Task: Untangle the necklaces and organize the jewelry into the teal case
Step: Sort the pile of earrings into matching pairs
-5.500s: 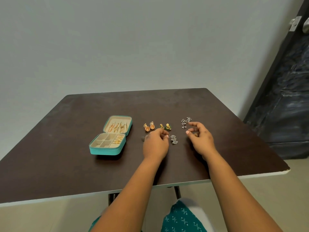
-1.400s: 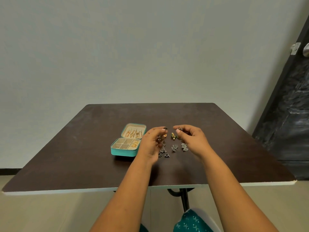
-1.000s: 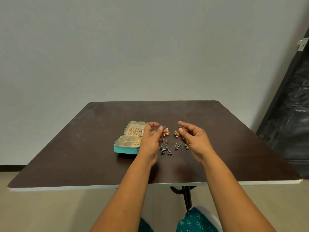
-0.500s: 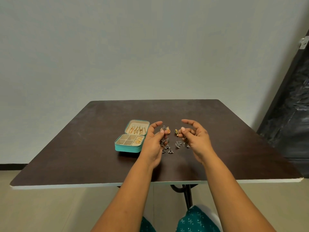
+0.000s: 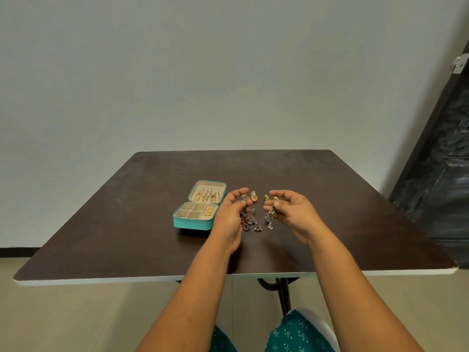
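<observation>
The teal case [image 5: 192, 224] lies open left of centre on the dark table [image 5: 355, 224]. Gold chains lie in its lid and small gold pieces in its right compartments. My left hand [image 5: 229, 221] hovers just right of the case, thumb against fingers, pinching the top of a dark dangling earring [image 5: 244, 221]. A matching dark earring [image 5: 255, 221] sits beside it. My right hand [image 5: 295, 214] pinches a silver dangling earring [image 5: 271, 217] that hangs from its thumb. An orange earring [image 5: 253, 198] and green-gold studs [image 5: 266, 197] lie just beyond the fingertips.
The table's white front edge [image 5: 101, 280] runs across the frame, with a black leg [image 5: 281, 293] under it. A plain wall stands behind and a dark door [image 5: 441, 174] at the right. My knees in teal cloth [image 5: 291, 334] show below.
Both hands have come down from a raised pinch and their fingers have loosened. The silver earring now hangs from my right thumb. The camera has tilted up a little since 5.5 s ago.
</observation>
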